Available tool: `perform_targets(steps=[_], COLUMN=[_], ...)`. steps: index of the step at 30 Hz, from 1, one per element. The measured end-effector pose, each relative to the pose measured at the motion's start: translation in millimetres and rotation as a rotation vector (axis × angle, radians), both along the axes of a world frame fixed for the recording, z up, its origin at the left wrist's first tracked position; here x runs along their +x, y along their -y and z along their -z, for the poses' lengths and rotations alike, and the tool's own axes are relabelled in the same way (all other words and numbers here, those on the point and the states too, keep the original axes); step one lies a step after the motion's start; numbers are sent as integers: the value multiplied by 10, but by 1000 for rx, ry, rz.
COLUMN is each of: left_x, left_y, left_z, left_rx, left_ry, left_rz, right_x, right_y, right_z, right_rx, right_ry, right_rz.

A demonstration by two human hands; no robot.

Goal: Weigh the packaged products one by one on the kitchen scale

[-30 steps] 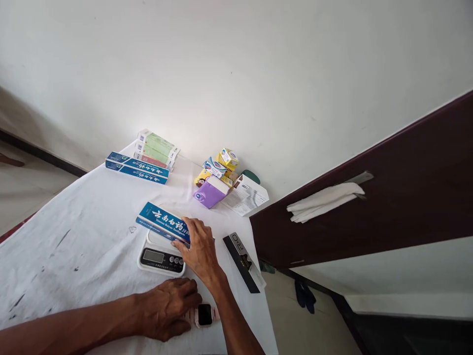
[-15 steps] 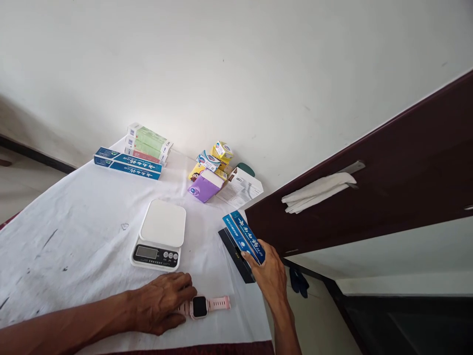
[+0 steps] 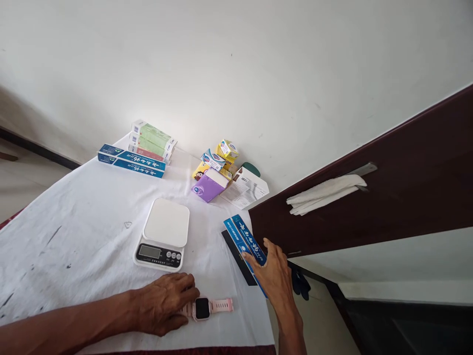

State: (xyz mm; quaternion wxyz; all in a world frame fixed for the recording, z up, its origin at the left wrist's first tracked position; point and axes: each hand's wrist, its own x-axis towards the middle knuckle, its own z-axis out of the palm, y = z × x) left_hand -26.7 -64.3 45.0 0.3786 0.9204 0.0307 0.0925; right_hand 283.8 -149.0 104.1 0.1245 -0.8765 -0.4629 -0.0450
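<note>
The left hand [image 3: 166,304] is resting on the table's [image 3: 92,222] near side, meeting a watch [image 3: 202,309]; whether it is gripping, one cannot tell. At the right edge, a toothpaste box [image 3: 241,238] is lying over a black box [image 3: 238,259]. The right hand [image 3: 274,272] is holding its fingers spread around its near end; a rightward bump could be tipping it off.

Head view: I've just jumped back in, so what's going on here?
A person's right hand is spread over the near end of a blue toothpaste box, which overlaps a black item; whether it grips is hard to tell. The left hand rests by a pink watch. A white scale stands just beyond that hand, and two other blue boxes lie farther off.
</note>
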Motion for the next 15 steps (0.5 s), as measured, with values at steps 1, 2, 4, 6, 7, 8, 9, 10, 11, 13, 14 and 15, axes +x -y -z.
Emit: perform_targets(steps=[1, 2, 4, 6, 7, 8, 9, 10, 11, 13, 14, 15], left_x=[1, 3, 12, 30, 42, 56, 72, 92, 117, 186, 235, 293], left_y=[3, 7, 18, 25, 26, 26, 26, 28, 33, 58, 76, 96], left_z=[12, 27, 67, 112, 133, 156, 181, 213, 256, 389, 483, 593], left_rx=[6, 16, 55, 114, 148, 180, 210, 235, 256, 294, 306, 309], left_ry=[2, 7, 28, 64, 85, 106, 126, 145, 166, 212, 234, 252], left_rz=[-2, -6, -11, -13, -14, -17, -23, -35, -52, -87, -100, -107], right_x=[-46, -110, -293, -553, -708, -874, -1046, -1219, -1390, -1705, -1845, -1972], right_y=[-69, -161, -419, -759, -951, -1153, -1362, -1576, -1792, -2223, -2433, -2637], right_z=[-54, -105, -183, -220, -225, -224, -220, -214, -209, -196, -186, -170], right_rx=[31, 70, 156, 206, 216, 217, 213, 204, 185, 102, 45, -7], right_ry=[23, 43, 66, 57, 42, 21, -1, -21, -36, -39, -30, -18], right_rz=[-35, -83, -218, -397, -494, -587, -672, -745, -808, -888, -903, -908])
